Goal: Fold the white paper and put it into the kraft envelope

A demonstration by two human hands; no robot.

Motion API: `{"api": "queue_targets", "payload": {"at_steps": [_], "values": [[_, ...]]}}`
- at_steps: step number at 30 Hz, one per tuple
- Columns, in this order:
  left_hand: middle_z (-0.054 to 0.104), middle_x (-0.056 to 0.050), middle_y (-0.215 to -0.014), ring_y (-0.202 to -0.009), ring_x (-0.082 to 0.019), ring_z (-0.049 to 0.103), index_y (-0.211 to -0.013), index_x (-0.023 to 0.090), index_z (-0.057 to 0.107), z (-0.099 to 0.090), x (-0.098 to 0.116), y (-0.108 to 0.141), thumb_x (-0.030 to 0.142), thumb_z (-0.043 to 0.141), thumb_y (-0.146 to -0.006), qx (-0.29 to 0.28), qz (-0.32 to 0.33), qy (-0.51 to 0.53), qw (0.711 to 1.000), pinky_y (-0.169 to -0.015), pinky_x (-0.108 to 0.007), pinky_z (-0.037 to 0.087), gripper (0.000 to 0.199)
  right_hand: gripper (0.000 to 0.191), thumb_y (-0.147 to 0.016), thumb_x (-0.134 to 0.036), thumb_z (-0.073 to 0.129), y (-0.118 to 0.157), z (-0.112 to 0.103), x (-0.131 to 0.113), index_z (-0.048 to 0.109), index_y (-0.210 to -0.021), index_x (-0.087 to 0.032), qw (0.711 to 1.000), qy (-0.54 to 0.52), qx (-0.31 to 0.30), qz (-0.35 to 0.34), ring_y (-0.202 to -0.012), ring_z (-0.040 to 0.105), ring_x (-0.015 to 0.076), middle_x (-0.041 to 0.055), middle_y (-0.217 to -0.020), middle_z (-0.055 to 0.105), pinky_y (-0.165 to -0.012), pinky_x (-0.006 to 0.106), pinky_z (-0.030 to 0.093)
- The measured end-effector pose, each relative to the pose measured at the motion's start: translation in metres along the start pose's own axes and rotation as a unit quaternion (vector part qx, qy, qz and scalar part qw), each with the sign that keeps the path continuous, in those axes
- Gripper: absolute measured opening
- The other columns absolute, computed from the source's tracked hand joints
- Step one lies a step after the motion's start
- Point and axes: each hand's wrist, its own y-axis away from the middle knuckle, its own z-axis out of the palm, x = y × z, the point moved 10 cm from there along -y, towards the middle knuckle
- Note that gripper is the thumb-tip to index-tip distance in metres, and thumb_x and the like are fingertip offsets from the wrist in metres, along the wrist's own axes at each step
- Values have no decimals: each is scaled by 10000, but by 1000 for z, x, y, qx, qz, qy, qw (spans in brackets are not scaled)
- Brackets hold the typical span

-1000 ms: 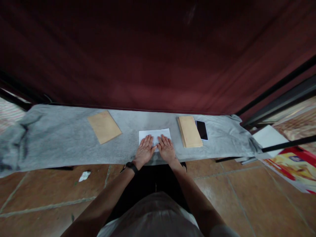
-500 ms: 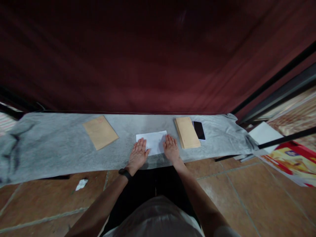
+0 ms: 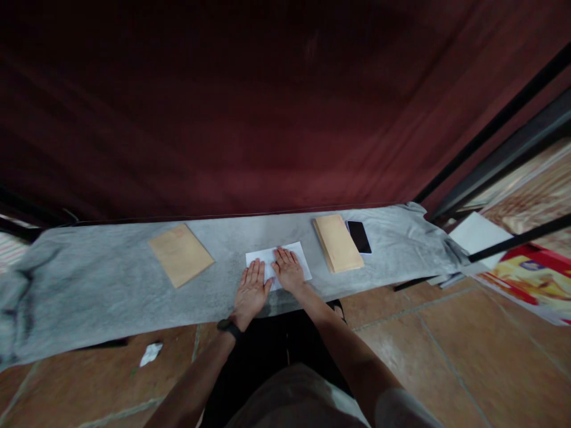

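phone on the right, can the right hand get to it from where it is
Probably yes: between the right hand, flat on the white paper, and the phone lies the brown stack, which looks low enough to reach over.

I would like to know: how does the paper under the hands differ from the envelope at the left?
The paper is white, the envelope brown. The left hand and right hand lie on the paper; neither touches the envelope. The paper lies nearly in line with the gray cloth, the envelope clearly slanted. Both rest on that cloth.
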Motion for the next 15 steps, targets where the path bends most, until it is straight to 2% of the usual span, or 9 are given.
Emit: {"api": "queue_targets", "payload": {"at_steps": [7, 15], "values": [[358, -205, -1589, -1510, -290, 287, -1536, 28, 354, 1, 0, -1, 444, 284, -1026, 5, -1, -5, 1000, -1228, -481, 254, 661, 542, -1063, -395, 335, 0, -9, 31, 399, -1533, -134, 999, 33, -5, 25, -1486, 352, 247, 109, -1598, 362, -1227, 448, 258], [352, -199, -1593, -1512, -287, 282, -1542, 40, 347, 1, 0, -1, 445, 292, -1024, -7, -2, -11, 1000, -1230, -481, 251, 660, 555, -1061, -391, 319, 5, -18, 55, 380, -1543, -124, 997, 50, -11, 56, -1491, 341, 247, 110, -1595, 373, -1226, 445, 253]]}}
